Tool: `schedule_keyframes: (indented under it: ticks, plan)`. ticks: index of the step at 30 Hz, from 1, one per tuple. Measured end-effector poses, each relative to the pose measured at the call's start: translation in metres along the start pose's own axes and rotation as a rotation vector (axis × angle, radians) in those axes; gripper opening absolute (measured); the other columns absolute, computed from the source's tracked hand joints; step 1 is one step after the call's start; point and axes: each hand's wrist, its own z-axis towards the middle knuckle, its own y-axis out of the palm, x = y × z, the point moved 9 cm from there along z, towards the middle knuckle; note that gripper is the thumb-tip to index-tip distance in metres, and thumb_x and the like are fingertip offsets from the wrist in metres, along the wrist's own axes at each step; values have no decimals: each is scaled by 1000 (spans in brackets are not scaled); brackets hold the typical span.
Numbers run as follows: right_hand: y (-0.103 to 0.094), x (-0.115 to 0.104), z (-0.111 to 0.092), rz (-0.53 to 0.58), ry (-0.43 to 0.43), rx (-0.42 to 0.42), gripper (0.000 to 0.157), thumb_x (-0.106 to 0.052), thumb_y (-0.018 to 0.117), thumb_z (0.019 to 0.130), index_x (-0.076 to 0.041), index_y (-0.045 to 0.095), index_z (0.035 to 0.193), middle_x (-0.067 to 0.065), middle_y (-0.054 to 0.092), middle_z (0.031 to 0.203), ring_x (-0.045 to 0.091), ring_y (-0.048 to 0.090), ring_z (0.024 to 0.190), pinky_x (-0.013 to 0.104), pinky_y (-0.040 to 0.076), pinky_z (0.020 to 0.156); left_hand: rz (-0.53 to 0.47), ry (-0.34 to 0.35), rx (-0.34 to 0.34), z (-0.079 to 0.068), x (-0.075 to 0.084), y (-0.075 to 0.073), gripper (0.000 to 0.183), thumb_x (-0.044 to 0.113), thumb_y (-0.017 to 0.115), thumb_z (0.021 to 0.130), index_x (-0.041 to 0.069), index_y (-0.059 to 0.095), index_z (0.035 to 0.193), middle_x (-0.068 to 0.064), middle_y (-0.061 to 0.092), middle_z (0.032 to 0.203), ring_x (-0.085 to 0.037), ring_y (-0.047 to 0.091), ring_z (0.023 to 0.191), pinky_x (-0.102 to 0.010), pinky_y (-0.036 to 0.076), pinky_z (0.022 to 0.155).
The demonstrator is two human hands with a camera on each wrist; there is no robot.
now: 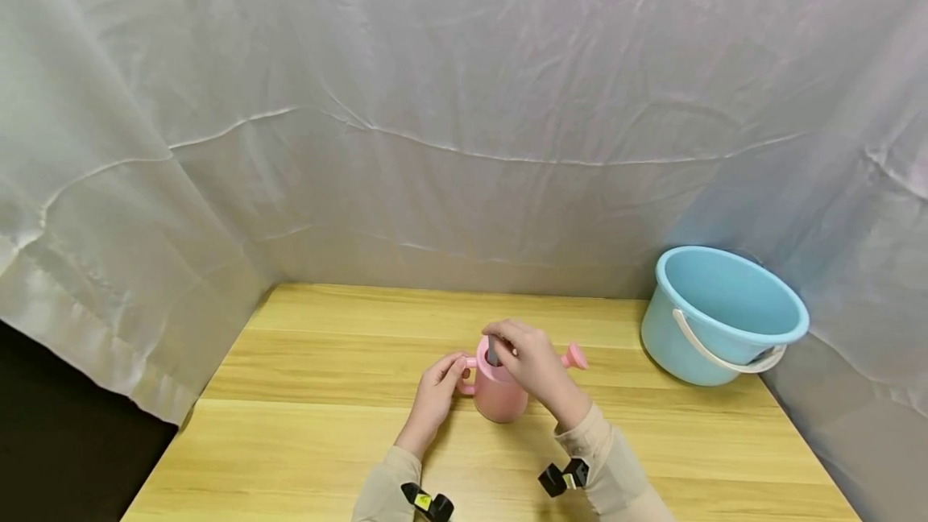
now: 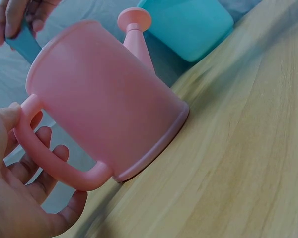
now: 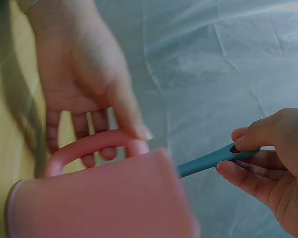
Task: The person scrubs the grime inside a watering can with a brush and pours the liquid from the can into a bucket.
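Pink watering can (image 1: pixel 500 399), light-blue bucket (image 1: pixel 670 337) with white handle (image 1: pixel 768 359), yellow wood-grain table (image 1: pixel 304 425); slim tool (image 3: pixel 204 162), perhaps blue-grey.

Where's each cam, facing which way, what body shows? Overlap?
Head: on the head, facing forward and down over table, can and bucket; left grip, right grip and sleeves show.
Left wrist: on that wrist, facing the can's handle, bucket beyond; left grip at left, part of right grip at top left.
Right wrist: on that wrist, facing across the can and tool; right grip at right, left grip at top.
Shared: both wrist views show can, tool and both grips; bucket only in head and left wrist.
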Motion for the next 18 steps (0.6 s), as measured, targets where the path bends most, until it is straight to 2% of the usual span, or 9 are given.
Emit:
schedule_keyframes:
  ticks: [8,13,18]
  plan:
    - [-16,-4,5,27,-2,93,16,8,69,81,-3,70,91,9,71,85,12,64,66,14,56,56,-16,11,-4,0,0,1,38,25,53,101,-6,62,121,-24,58,102,-13,55,91,-50,62,83]
    - [-16,-3,3,37,-1,104,17,9,67,81,-4,69,91,7,70,83,11,63,65,12,55,55,-15,19,-5,0,1,1,40,26,53,101,-8,60,121,-23,58,101,-12,55,90,-51,62,83]
    - [-9,-3,0,40,-8,81,16,9,66,80,-4,69,90,5,68,80,9,60,65,12,54,54,-1,20,-1,1,1,0,39,26,53,101,-7,61,120,-21,59,100,-8,55,90,-52,61,84]
